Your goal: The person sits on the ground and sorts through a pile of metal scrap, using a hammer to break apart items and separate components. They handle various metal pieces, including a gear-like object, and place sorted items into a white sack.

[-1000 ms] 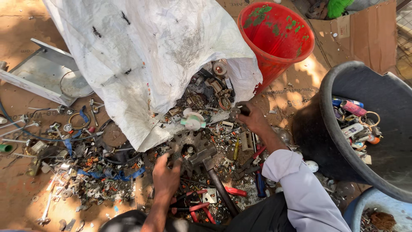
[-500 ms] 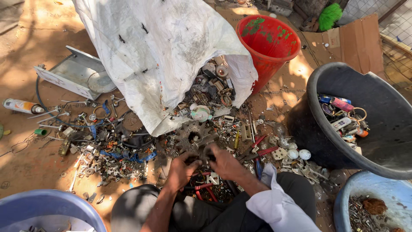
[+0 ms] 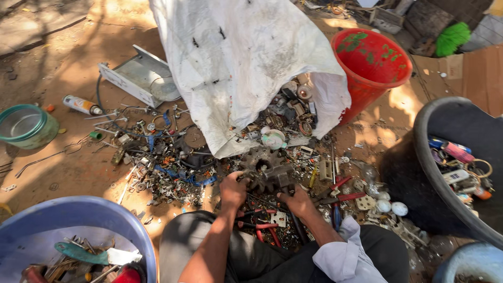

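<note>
Gripping gear (image 3: 266, 169) w/ both hands, scrap crowding

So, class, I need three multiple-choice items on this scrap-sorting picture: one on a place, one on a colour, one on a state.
1. Where is the round dark metal gear?
A. in the blue tub
B. on the ground just ahead of both hands
C. inside the bucket

2. What colour is the plastic bucket beside the white woven sack?
A. red
B. yellow
C. black

3. How does the bucket stand?
A. upside down
B. flat on its side
C. tilted, mouth open

Key: 1 B, the left hand and right hand grip scrap right by it; 2 A, red wall; 3 C, the inside shows.
</note>
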